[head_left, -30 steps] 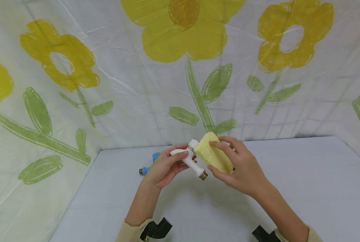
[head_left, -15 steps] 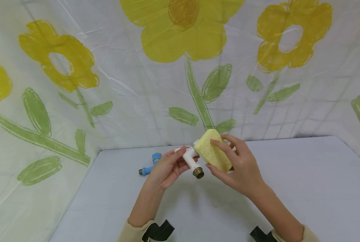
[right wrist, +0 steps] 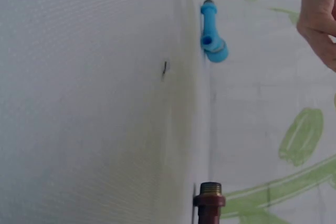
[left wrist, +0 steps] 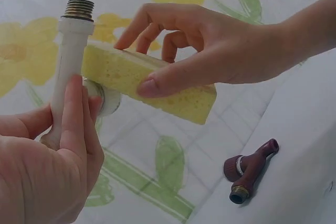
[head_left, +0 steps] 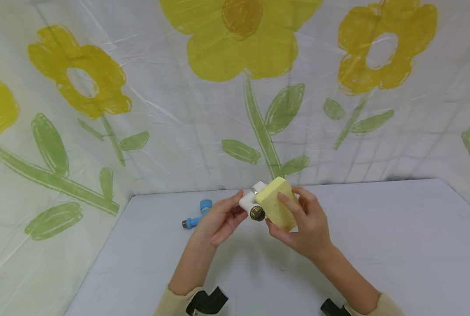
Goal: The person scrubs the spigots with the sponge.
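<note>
A white plastic tap (head_left: 247,202) with a brass threaded end is held up over the table by my left hand (head_left: 219,223). That threaded end faces the head camera. My right hand (head_left: 311,224) grips a yellow sponge (head_left: 273,202) between thumb and fingers, its edge right against the tap. Seen from the left wrist, the sponge (left wrist: 123,76) overlaps the side of the tap (left wrist: 68,64), just below the thread, and my left fingers (left wrist: 73,114) wrap the tap's lower part. The right wrist view shows neither the sponge nor the tap.
A blue tap (head_left: 193,221) lies on the white table (head_left: 140,254), partly behind my left hand. Farther right lies a dark red tap (left wrist: 252,170), hidden in the head view. A flower-printed sheet (head_left: 179,131) hangs behind the table.
The white tap has been turned, so its threaded end swings from pointing down right to facing the head camera. My right hand has shifted slightly down and left with the sponge.
</note>
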A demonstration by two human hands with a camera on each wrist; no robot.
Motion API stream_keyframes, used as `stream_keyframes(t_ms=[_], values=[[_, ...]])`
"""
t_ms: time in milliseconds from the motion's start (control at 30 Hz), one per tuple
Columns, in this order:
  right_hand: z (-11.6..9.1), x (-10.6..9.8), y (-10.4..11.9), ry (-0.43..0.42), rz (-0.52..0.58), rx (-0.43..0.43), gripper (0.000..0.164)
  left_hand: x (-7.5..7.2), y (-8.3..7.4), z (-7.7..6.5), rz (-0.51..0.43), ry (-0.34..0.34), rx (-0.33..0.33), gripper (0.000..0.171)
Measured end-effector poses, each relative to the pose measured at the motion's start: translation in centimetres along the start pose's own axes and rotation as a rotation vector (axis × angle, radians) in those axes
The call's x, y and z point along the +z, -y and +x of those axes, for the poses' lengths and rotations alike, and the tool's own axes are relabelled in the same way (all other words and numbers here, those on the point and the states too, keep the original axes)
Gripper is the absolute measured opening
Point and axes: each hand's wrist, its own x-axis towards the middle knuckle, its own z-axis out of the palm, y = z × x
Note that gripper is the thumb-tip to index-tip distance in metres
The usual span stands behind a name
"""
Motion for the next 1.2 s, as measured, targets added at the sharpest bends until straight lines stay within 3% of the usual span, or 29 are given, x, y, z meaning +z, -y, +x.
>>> stream_keyframes(t_ms=[267,533,700,867,1000,1100,1200], values=[[-0.1,0.2,0.0,-0.078,-0.016,0.004,0.046,0.2,0.2,0.0,-0.039,0.036,-0.023,0.038],[-0.1,0.0,-0.2,-0.060,-0.008,-0.019,0.047,-0.1,0.0,0.0,-0.031,0.039,-0.021,0.036],[0.3,-0.1,-0.2,-0.062,-0.005,-0.024,0.046,-0.3,0.1,0.1,-0.044,0.077,-0.029,0.035],[0.4,-0.2,-0.4,-0.085,0.010,-0.027,0.045,-0.3,0.3,0.3,0.009,0.119,-0.005,0.034],[0.4,-0.1,-0.9,-0.105,0.022,-0.070,0.043,-0.4,0.2,0.2,0.046,0.114,0.021,0.037],[0.9,-0.6,-1.1,-0.059,0.018,-0.092,0.042,-0.5,0.1,0.3,0.073,0.106,0.021,0.038],[1.8,-1.6,-1.1,0.051,0.010,-0.080,0.044,-0.4,-0.1,0.2,0.153,0.101,0.051,0.031]])
